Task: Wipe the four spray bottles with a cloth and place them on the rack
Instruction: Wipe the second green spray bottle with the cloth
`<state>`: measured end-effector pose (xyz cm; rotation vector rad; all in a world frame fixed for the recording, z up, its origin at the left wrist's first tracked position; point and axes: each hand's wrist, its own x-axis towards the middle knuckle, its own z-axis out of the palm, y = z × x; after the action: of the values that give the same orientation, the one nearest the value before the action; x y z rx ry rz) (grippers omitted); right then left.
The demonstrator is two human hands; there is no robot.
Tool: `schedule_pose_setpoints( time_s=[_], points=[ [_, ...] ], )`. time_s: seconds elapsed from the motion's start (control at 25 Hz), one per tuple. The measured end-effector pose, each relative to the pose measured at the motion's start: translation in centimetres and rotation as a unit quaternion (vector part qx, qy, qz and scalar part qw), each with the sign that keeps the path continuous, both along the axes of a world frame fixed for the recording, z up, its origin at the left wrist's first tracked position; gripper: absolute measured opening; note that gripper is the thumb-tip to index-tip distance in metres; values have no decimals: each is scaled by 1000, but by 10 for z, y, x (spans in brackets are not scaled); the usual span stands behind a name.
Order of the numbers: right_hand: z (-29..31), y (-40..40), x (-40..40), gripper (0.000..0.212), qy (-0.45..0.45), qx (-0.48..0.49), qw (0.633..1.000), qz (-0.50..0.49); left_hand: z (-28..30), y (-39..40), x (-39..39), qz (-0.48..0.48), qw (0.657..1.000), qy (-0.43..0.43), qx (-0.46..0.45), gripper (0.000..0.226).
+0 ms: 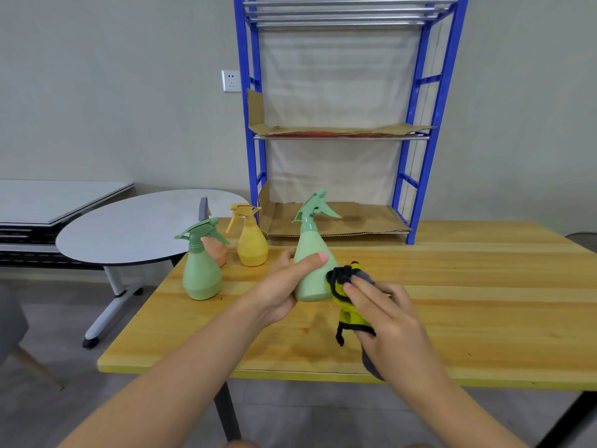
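Head view, first of four: left hand [284, 286] grips a pale green spray bottle [311, 270] above the table [484, 286], right hand [384, 312] presses a bunched cloth [347, 292] to it; three bottles [226, 253] wait unwiped, rack [416, 176] shelves bare of bottles.

The person's two forearms are bare from the bottom edge of the view up to the wrists, with no sleeve, glove, watch or ring showing, and both the left hand [280, 287] and the right hand [386, 313] are uncovered, with short, plain fingernails.
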<state>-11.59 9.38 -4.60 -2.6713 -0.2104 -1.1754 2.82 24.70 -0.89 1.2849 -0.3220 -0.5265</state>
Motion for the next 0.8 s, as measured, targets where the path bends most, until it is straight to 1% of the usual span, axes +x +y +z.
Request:
schedule_pose_setpoints(
  time_s=[0.04,0.12,0.24,0.32,0.4,0.52,0.56,0.6,0.68,0.72,0.8],
  points=[
    [-1,3,-2,79,3,-20,1000,12,0,-3,-1,6,1000,-5,1,74],
    [0,2,-1,79,10,-27,1000,10,-3,-5,-1,0,1000,-3,-18,70],
    [2,-12,5,83,21,24,999,-23,-3,-1,3,-12,996,55,-67,64],
    [2,-15,7,83,22,34,999,-35,-2,-1,2,8,997,40,-59,64],
    [0,-7,5,85,21,19,999,-32,1,-6,-3,32,999,16,-38,64],
    [-2,3,-1,84,21,-26,999,8,1,-11,-8,52,998,-36,-1,49],
    [-2,3,-1,84,24,-37,999,14,1,-9,-7,49,998,-32,-4,45],
    [-1,1,0,84,28,-35,999,10,2,-7,-6,39,999,-10,-17,42],
    [1,-6,3,85,36,-2,999,-14,4,-2,-5,15,998,29,-46,39],
    [2,-10,5,85,40,16,999,-27,3,-1,-3,17,999,23,-40,40],
    [3,-13,6,85,41,31,998,-42,3,-3,-3,27,999,-5,-22,54]
  ],
)
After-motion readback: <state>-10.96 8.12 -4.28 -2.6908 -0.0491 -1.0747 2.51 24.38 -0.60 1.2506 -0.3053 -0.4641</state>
